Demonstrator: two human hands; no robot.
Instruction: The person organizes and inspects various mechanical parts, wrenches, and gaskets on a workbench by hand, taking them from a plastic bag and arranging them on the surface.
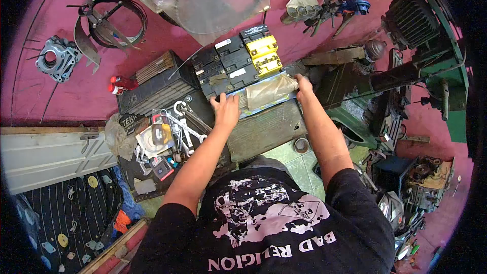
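Note:
A long package in tan wrapping [265,93], with blue-patterned edging, lies along the front of a row of black and yellow batteries [235,58]. At its right end, my right hand [304,87] has its fingers wrapped round the edge. My left hand [227,110] rests near the package's left end, beside the front battery, with fingers apart; whether its fingertips touch the package is hard to tell. Below the package is a worn wooden surface [266,134].
Wrenches [183,124] and small tools cover the bench at left, near a black toolbox [157,83] and a red bottle [123,84]. A green machine [350,114] stands at right. Metal parts [58,58] hang on the pink wall. A round cup [302,145] sits below the wooden surface.

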